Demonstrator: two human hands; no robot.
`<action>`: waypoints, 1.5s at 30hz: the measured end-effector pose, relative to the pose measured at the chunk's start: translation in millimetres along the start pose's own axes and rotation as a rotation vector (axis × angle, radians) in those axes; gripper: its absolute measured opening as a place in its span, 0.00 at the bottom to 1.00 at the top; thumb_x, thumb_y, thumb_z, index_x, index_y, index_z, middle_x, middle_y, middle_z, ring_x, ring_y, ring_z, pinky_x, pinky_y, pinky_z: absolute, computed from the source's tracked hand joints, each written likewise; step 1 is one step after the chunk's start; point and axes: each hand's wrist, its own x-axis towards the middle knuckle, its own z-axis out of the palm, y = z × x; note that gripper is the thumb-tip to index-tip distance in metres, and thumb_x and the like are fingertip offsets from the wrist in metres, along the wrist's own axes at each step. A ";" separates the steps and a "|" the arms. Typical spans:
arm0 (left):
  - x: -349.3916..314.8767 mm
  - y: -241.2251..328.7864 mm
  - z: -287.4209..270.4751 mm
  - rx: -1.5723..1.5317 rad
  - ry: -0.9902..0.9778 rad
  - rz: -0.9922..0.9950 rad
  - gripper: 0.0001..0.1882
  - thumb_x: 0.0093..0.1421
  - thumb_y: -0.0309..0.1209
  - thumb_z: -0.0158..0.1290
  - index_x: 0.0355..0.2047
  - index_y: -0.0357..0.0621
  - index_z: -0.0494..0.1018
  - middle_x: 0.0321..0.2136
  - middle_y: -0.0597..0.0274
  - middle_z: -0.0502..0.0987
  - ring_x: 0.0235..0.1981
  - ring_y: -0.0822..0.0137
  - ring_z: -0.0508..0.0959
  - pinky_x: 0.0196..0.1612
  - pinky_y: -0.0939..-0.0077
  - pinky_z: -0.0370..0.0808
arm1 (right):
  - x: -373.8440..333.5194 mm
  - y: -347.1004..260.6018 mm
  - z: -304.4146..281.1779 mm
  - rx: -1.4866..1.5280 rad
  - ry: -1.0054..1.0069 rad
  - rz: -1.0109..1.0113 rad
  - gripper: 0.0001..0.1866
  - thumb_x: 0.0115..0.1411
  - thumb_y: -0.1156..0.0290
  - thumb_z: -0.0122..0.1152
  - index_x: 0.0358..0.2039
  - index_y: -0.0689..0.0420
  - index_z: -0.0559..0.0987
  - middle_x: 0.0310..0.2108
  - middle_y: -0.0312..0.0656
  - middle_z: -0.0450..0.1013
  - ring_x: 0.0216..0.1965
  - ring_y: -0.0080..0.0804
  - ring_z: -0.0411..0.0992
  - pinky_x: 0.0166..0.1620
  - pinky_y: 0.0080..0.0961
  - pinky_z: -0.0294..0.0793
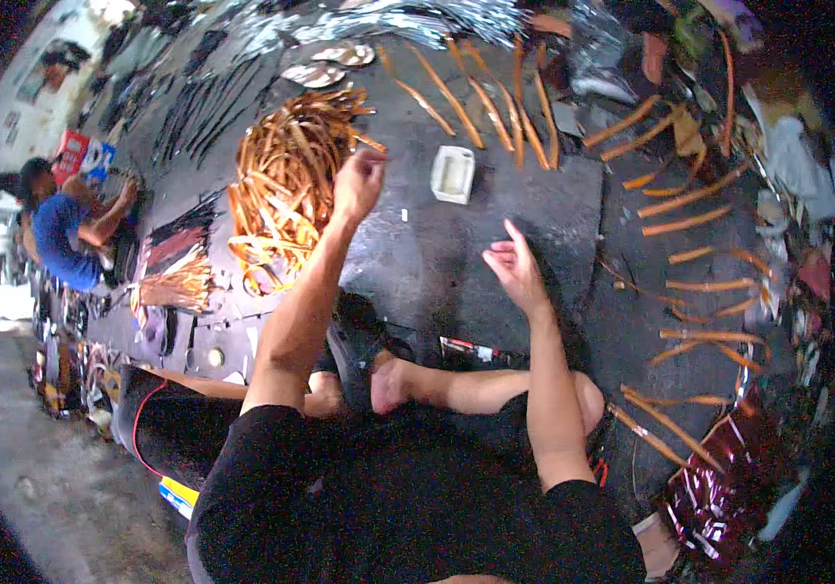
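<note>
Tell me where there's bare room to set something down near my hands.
The dark surface is bare right of the white container, up to the strips at far right, and nearer you, between the left hand and right hand. Crowded: left, with the orange strip pile, and that far right.

The left forearm (305,282) is extended from about 8 o'clock, and the left hand (361,182) is held at 11 o'clock, farther out than the right, its fingers (374,162) curled in; whether anything is gripped cannot be told. The right forearm (554,380) is angled up from between 4 and 5 o'clock. The right hand (519,273) is raised near 3 o'clock, with the index finger (512,234) pointed towards 11 o'clock and the others loosely bent. The hands are held well apart.
</note>
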 end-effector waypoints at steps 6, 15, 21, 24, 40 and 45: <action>27.7 -90.5 -91.3 0.117 0.539 -0.404 0.10 0.54 0.28 0.51 0.34 0.33 0.73 0.28 0.45 0.77 0.31 0.55 0.78 0.39 0.65 0.74 | 13.5 17.8 -13.2 0.050 0.012 0.014 0.38 0.57 0.70 0.63 0.65 0.55 0.55 0.42 0.43 0.70 0.38 0.25 0.70 0.44 0.24 0.73; 18.2 -172.1 -132.4 0.662 0.728 -0.946 0.26 0.53 0.49 0.55 0.41 0.41 0.65 0.40 0.46 0.73 0.40 0.48 0.76 0.44 0.53 0.72 | 14.7 10.5 -14.5 0.012 -0.037 0.025 0.34 0.63 0.65 0.56 0.65 0.61 0.53 0.46 0.44 0.67 0.45 0.30 0.70 0.50 0.28 0.73; 14.4 -215.7 -138.3 0.637 0.565 -0.809 0.16 0.57 0.42 0.50 0.34 0.41 0.73 0.30 0.52 0.79 0.34 0.51 0.81 0.39 0.56 0.77 | 11.7 14.1 -21.1 0.040 0.008 0.039 0.31 0.64 0.67 0.54 0.64 0.62 0.55 0.46 0.46 0.68 0.44 0.32 0.72 0.50 0.28 0.74; 23.6 -272.6 -149.4 0.634 0.778 -0.714 0.17 0.55 0.46 0.53 0.26 0.45 0.75 0.22 0.51 0.79 0.26 0.53 0.81 0.30 0.60 0.78 | 13.2 13.0 -17.2 0.052 0.016 0.051 0.30 0.64 0.67 0.54 0.63 0.62 0.57 0.45 0.46 0.68 0.44 0.32 0.72 0.50 0.28 0.74; -2.6 -263.6 -197.7 0.493 0.283 -0.722 0.25 0.45 0.52 0.64 0.22 0.39 0.78 0.17 0.62 0.78 0.19 0.68 0.76 0.25 0.68 0.73 | 12.7 22.9 -7.9 0.070 -0.002 -0.070 0.24 0.64 0.69 0.53 0.59 0.63 0.64 0.45 0.47 0.70 0.43 0.33 0.73 0.49 0.30 0.75; -5.9 -235.5 -165.5 0.525 0.139 -0.782 0.26 0.47 0.51 0.60 0.38 0.43 0.80 0.32 0.50 0.81 0.34 0.57 0.82 0.41 0.66 0.77 | 7.2 21.5 -16.2 0.045 0.020 -0.057 0.24 0.64 0.69 0.54 0.59 0.63 0.64 0.45 0.48 0.70 0.43 0.34 0.73 0.48 0.30 0.75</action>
